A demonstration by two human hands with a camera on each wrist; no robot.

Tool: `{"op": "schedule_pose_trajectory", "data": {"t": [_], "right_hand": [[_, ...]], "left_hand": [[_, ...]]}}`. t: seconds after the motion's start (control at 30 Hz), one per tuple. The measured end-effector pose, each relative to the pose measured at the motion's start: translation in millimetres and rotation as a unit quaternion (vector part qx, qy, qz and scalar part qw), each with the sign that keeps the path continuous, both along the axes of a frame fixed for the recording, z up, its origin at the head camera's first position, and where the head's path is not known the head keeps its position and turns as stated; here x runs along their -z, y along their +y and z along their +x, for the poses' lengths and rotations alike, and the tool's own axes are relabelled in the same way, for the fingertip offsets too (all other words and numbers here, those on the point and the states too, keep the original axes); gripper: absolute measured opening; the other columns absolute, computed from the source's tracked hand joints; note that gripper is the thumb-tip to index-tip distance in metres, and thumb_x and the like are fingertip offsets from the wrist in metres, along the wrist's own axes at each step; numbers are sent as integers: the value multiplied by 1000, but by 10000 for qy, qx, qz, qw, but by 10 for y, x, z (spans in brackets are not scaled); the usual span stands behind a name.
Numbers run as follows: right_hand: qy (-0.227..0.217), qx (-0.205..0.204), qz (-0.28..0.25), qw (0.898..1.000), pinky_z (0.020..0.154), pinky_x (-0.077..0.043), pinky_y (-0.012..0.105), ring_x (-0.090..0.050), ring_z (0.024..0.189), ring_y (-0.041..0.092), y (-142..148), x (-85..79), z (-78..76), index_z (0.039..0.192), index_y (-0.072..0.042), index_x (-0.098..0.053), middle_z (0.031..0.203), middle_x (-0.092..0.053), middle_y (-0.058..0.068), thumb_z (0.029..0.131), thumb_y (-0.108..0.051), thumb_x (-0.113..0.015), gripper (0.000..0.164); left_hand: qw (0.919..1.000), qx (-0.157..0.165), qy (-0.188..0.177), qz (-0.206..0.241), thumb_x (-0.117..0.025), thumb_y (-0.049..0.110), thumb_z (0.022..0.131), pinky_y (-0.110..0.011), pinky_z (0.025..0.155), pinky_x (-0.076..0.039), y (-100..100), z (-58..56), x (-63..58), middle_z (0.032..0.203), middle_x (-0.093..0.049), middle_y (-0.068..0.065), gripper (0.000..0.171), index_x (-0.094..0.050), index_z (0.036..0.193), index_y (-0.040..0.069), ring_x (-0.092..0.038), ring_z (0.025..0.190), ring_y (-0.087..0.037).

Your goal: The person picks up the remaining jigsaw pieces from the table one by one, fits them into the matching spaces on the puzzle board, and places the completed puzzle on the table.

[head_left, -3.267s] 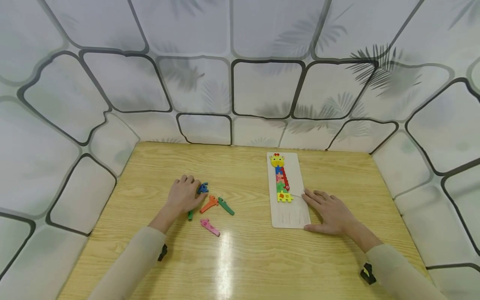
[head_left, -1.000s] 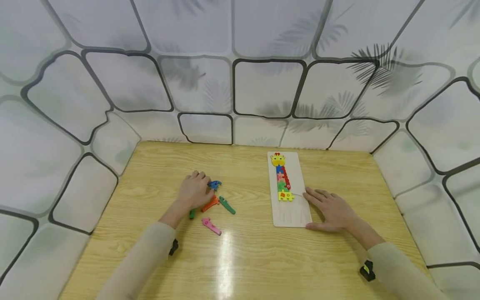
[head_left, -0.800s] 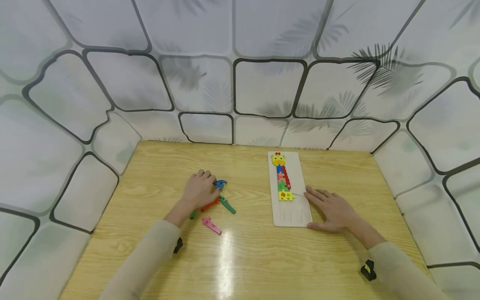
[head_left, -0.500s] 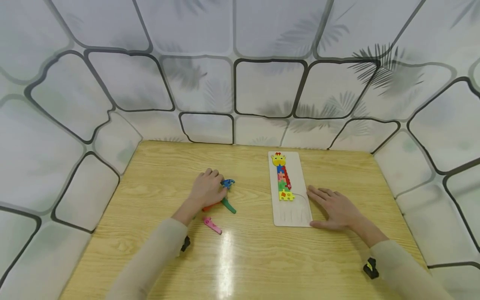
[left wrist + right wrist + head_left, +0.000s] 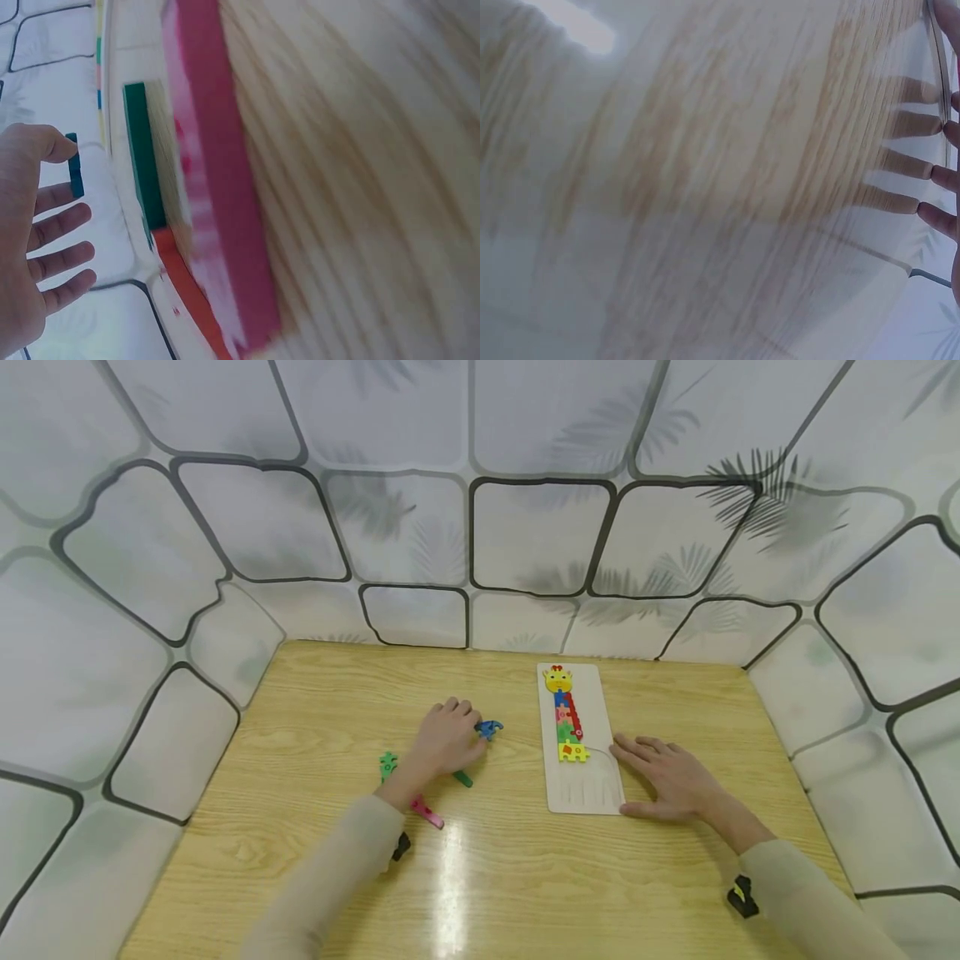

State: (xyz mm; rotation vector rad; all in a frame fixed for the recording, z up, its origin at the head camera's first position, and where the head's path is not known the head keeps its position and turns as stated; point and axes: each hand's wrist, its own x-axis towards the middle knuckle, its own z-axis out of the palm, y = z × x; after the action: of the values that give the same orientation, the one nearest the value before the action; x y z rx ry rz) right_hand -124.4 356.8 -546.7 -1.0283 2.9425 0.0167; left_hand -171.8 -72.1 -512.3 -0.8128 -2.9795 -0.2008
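My left hand [image 5: 447, 739] pinches a small blue puzzle piece [image 5: 491, 729] between thumb and forefinger, over the loose pieces. Its other fingers are spread in the left wrist view, where the piece [image 5: 74, 166] shows edge-on. My right hand [image 5: 663, 781] lies flat, fingers stretched out, with its tips and thumb at the right edge of a pale wooden puzzle board [image 5: 588, 693]. On the board, a giraffe puzzle [image 5: 567, 718] has a yellow head, a neck of coloured pieces with a red strip alongside, and a yellow piece at the bottom. Carved grooves show below it.
Loose pieces lie under and around the left forearm: a dark green one [image 5: 462, 778], a pink one [image 5: 429, 814], a light green one [image 5: 387, 764] and an orange one [image 5: 187, 285]. Patterned walls [image 5: 525, 618] close in the wooden table [image 5: 510, 877] at the back and sides.
My left hand has carried the blue piece to the right, toward the board, uncovering the light green piece and covering the orange one. The right hand has barely shifted along the board's edge.
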Motion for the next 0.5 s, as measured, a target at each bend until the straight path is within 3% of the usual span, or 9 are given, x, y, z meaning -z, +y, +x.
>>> {"op": "schedule_pose_trajectory", "data": {"t": [0.23, 0.5], "right_hand": [[20, 67, 9, 10000, 102, -52, 62, -54, 141, 39, -8, 19, -13, 164, -22, -39, 171, -40, 4, 85, -83, -62, 103], [-25, 122, -34, 9999, 98, -54, 61, -54, 140, 38, -22, 24, -8, 164, -23, -41, 170, -42, 3, 84, -84, -62, 103]], "left_hand": [[9996, 111, 133, 224, -63, 40, 99, -45, 99, -57, 209, 1, -24, 118, -72, -5, 35, -74, 119, 13, -64, 111, -26], [9996, 177, 7, 206, -63, 42, 98, -44, 100, -57, 403, 22, -39, 121, -72, -4, 36, -74, 120, 15, -64, 111, -24]]}}
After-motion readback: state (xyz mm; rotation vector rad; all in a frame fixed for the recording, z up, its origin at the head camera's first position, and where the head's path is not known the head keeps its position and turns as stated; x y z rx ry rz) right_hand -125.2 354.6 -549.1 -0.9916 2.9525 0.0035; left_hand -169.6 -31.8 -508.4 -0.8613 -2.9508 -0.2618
